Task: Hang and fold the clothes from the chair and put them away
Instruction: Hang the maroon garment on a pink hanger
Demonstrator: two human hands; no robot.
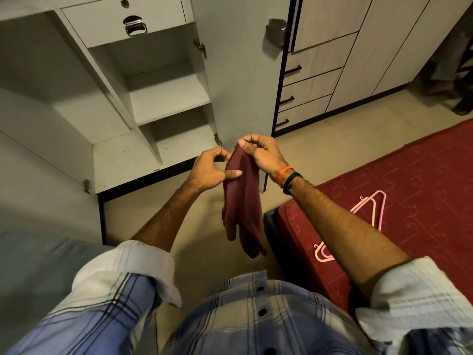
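Note:
A maroon garment (pixel 243 208) hangs folded lengthwise in the air in front of me, over the floor. My right hand (pixel 261 153) pinches its top end between thumb and fingers. My left hand (pixel 212 167) grips its upper left edge, thumb lying across the cloth. On the red bed cover to the right lie a pink hanger (pixel 371 208) and a second, smaller pink hanger (pixel 323 253), partly hidden behind my right forearm. The chair is out of view.
An open white wardrobe (pixel 143 103) with bare shelves and a drawer (pixel 122 19) stands ahead on the left, its door (pixel 240 73) swung open. Beige cabinets with drawers (pixel 307 93) line the right wall. The bed (pixel 409 180) fills the right side.

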